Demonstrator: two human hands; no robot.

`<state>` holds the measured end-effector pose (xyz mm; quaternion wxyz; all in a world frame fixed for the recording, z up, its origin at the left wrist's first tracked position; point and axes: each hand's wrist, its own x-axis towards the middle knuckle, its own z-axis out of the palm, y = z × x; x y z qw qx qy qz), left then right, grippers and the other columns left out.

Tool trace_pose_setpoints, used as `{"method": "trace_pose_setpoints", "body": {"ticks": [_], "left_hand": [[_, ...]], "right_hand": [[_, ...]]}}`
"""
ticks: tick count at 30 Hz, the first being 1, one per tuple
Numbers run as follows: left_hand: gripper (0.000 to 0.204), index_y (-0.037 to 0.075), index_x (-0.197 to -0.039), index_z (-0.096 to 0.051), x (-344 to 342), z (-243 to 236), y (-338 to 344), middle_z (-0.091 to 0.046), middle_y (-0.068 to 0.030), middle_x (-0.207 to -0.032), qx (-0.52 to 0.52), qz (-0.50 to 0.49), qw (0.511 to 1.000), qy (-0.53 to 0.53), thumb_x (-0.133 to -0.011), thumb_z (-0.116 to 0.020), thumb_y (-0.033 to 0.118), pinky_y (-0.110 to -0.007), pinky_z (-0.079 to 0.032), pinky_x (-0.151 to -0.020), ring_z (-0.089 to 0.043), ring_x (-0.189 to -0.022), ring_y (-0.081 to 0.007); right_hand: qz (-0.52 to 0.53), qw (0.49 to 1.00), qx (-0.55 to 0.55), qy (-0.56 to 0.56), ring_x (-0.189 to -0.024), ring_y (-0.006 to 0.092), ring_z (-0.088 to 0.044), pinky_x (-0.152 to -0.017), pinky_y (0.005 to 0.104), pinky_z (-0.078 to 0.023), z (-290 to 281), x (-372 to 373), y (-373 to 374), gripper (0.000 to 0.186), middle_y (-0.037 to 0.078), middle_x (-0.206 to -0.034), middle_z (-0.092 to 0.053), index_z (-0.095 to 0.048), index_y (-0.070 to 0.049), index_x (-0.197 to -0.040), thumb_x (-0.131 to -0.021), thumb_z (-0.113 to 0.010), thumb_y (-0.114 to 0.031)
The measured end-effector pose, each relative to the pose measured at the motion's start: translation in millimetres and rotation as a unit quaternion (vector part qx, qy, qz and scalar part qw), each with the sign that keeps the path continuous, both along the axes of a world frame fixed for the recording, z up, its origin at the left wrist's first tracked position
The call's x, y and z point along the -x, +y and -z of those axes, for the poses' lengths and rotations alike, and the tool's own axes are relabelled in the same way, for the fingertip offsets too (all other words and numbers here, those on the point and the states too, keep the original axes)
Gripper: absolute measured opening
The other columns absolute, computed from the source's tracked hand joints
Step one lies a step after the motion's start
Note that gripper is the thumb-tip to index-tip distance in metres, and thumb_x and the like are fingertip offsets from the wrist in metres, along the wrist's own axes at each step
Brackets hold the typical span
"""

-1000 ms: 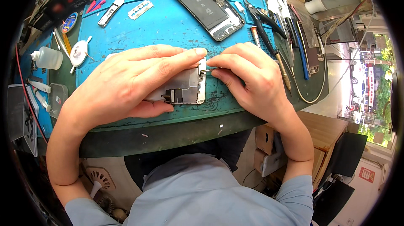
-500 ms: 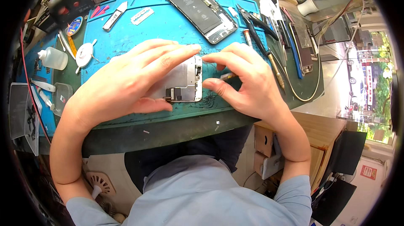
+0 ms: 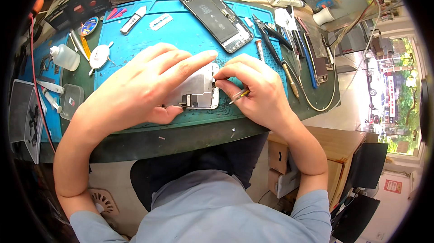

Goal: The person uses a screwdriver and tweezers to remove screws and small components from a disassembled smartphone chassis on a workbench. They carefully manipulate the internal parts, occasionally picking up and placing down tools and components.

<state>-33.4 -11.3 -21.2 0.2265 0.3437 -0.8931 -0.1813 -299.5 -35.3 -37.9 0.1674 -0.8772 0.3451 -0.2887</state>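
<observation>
My left hand (image 3: pixel 140 90) is closed over a phone display panel (image 3: pixel 202 90), its thumb along the near edge and its fingers along the far one. The panel lies metal back up, with a white end and a dark flex cable (image 3: pixel 190 100) near my thumb. My right hand (image 3: pixel 260 87) pinches at the white end, thumb and index finger touching the rim by a small dark part. What the fingertips grip is too small to make out. A thin tool with a yellow section (image 3: pixel 240 96) is tucked in the same hand, its pale tip pointing down left.
An opened phone body (image 3: pixel 217 21) lies on the blue mat (image 3: pixel 135 39) beyond my hands. A razor blade (image 3: pixel 161 21) and a utility knife (image 3: pixel 134 20) rest to its left. Pliers (image 3: pixel 271 35) and several tools lie right; a clear bottle (image 3: pixel 65 57) stands left.
My right hand has moved left onto the panel's white end and its fingers have closed. The tool in it now shows more plainly. My left hand keeps its hold.
</observation>
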Motion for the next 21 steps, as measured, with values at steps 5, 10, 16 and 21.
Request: {"method": "trace_pose_setpoints", "body": {"ticks": [5,10,16,21], "left_hand": [[0.107,0.009,-0.157,-0.044,-4.0,-2.1,-1.5,-0.064,-0.0161,-0.124,-0.007,0.0,1.0,0.027,-0.058,-0.082,-0.006,-0.046,-0.052,-0.102,-0.06,-0.116,-0.0366],[0.113,0.011,-0.162,-0.039,-9.7,1.4,-4.4,-0.065,-0.0143,-0.129,-0.086,-0.007,0.991,0.105,-0.058,-0.082,-0.004,-0.043,-0.052,-0.104,-0.063,-0.118,-0.0319],[0.11,0.011,-0.165,-0.033,-19.8,-8.1,-12.6,-0.068,-0.0128,-0.13,-0.092,-0.067,0.981,0.159,-0.065,-0.079,0.015,-0.041,-0.052,-0.107,-0.064,-0.112,-0.0268],[0.111,0.017,-0.166,-0.031,-22.2,-17.7,2.6,-0.065,-0.0126,-0.133,-0.105,-0.067,0.98,0.156,-0.067,-0.079,0.003,-0.04,-0.054,-0.103,-0.064,-0.11,-0.0254]], "right_hand": [[-0.024,0.999,0.025,-0.018,-0.081,0.0277,-0.07,-0.068,0.0369,-0.057,-6.8,1.5,4.2,0.02,0.007,-0.091,-0.07,-0.076,-0.009,-0.103,-0.085,-0.08,-0.004],[0.065,0.998,0.0,-0.017,-0.077,0.0278,-0.07,-0.066,0.0352,-0.056,-27.7,10.4,10.5,0.021,0.008,-0.091,-0.071,-0.076,-0.008,-0.108,-0.088,-0.078,-0.003],[0.043,0.997,-0.05,0.047,-0.082,0.0294,-0.071,-0.068,0.0383,-0.056,-20.9,12.3,13.2,0.019,0.008,-0.096,-0.07,-0.074,-0.008,-0.11,-0.091,-0.077,-0.012],[0.04,0.995,0.053,0.075,-0.087,0.0329,-0.07,-0.073,0.0425,-0.056,-1.1,-5.5,9.3,0.014,0.01,-0.096,-0.067,-0.069,-0.007,-0.102,-0.089,-0.074,-0.01]]}}
